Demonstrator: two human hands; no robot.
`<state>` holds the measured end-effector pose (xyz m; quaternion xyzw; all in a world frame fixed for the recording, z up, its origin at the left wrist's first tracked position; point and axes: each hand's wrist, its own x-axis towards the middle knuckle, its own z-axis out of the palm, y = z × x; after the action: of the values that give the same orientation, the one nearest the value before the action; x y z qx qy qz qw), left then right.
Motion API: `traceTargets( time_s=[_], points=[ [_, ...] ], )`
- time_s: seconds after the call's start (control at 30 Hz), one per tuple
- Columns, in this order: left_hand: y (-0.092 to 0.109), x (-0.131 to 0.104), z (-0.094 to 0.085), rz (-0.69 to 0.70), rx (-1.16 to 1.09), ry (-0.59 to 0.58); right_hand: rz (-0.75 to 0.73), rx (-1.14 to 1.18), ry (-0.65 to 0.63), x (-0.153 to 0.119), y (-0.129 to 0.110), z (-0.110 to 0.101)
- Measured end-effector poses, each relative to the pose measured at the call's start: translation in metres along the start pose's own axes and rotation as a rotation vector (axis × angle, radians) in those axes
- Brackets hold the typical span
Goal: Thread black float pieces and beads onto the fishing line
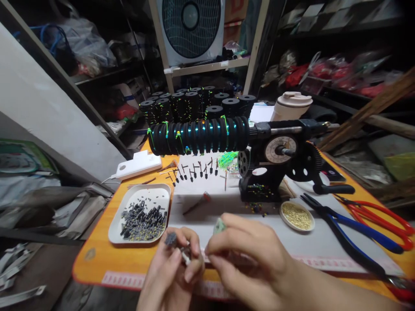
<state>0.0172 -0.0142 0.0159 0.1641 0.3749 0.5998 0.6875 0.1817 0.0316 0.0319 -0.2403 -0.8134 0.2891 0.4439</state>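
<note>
While a dark, blurred piece (170, 239) and a pale bit (186, 255) are held in the curled left hand (178, 268), a greenish piece (219, 225) is lodged among the bent fingers of the right hand (253, 250). Right thumb and forefinger are brought close; whether anything is pinched there cannot be told. Both hands are held over the near edge of the orange table (94, 265), near a white tray (112, 233) where small dark parts (142, 220) are heaped. Behind, a ringed black roll (197, 136) is mounted on a cranked device (259, 183).
</note>
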Motion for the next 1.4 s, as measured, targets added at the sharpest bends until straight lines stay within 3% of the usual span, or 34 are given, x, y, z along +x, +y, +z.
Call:
traceTargets(
  time_s=[0.13, 0.37, 0.6, 0.67, 0.77, 0.9, 1.0, 1.23, 1.4],
  points=[
    [-0.014, 0.005, 0.004, -0.020, 0.011, -0.006, 0.143, 0.018, 0.082, 0.003, 0.004, -0.001],
    [-0.029, 0.006, 0.005, 0.063, 0.142, -0.022, 0.242, 0.039, 0.118, 0.001, 0.011, 0.002],
    [-0.032, 0.001, 0.000, 0.398, 0.780, 0.107, 0.278, 0.025, 0.096, 0.002, 0.007, 0.000],
    [-0.033, -0.001, 0.000, 0.441, 0.857, 0.125, 0.259, 0.016, 0.090, 0.002, 0.005, 0.000],
    [-0.035, -0.001, 0.003, 0.424, 0.762, 0.118, 0.223, -0.001, 0.103, 0.001, 0.003, 0.000],
    [-0.036, 0.001, 0.006, 0.225, 0.343, 0.040, 0.195, 0.003, 0.107, 0.000, 0.005, 0.000],
    [-0.031, 0.002, 0.006, 0.208, 0.124, 0.028, 0.177, 0.020, 0.073, 0.001, 0.006, -0.001],
    [-0.025, -0.001, -0.007, 0.316, 0.185, -0.002, 0.077, -0.103, 0.000, 0.000, 0.006, 0.000],
    [-0.030, -0.004, -0.011, 0.483, 0.329, -0.003, 0.052, -0.142, -0.045, -0.002, 0.008, 0.002]
  ],
)
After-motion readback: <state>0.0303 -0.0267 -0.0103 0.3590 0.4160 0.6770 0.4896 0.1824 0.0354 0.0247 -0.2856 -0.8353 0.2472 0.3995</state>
